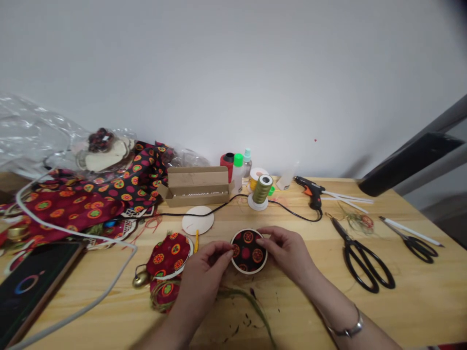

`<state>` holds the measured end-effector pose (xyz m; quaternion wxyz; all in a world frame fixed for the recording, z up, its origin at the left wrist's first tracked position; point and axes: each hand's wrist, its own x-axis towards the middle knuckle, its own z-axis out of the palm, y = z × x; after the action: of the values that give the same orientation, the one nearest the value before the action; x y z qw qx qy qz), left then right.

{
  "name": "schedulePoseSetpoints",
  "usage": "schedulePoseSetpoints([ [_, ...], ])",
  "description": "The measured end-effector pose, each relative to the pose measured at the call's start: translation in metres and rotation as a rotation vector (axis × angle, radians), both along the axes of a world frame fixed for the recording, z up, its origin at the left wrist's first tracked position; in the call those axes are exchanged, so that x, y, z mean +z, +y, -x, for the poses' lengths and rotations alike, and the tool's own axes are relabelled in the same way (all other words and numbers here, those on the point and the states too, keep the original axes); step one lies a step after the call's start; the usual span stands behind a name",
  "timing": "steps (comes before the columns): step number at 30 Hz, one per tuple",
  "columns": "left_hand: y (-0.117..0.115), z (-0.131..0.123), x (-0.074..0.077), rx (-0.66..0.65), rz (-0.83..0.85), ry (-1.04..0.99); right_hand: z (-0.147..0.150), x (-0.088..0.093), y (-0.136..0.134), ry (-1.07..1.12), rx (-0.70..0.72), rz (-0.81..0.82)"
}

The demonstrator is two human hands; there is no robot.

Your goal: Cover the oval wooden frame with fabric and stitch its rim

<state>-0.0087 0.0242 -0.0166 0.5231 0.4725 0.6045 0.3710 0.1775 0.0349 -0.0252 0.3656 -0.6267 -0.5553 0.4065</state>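
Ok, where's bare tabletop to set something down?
Best: the front-right tabletop, bordered by the small scissors behind and the large scissors on its left. Smaller gap: between the right hand and the large scissors. Crowded: left, with patterned fabric, phone and white cable; back, with cardboard box, bottles and thread cone.

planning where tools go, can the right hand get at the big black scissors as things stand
Probably yes: the big black scissors lie to the right of the right hand with nothing standing between, though it would likely have to leave the patterned disc first.
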Motion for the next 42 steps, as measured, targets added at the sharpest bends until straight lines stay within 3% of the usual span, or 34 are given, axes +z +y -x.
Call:
schedulePoseSetpoints([
  [12, 0.000, -0.001, -0.004, -0.064, -0.134, 0.192, -0.001, 0.000, -0.005, -0.397, 0.092, -0.162],
  [24, -0.002, -0.002, -0.006, -0.183, -0.330, 0.500, 0.000, -0.002, -0.006, -0.501, 0.138, -0.199],
  [42, -0.003, -0.003, -0.010, -0.244, -0.466, 0.574, -0.001, 0.001, -0.006, -0.639, 0.213, -0.183],
])
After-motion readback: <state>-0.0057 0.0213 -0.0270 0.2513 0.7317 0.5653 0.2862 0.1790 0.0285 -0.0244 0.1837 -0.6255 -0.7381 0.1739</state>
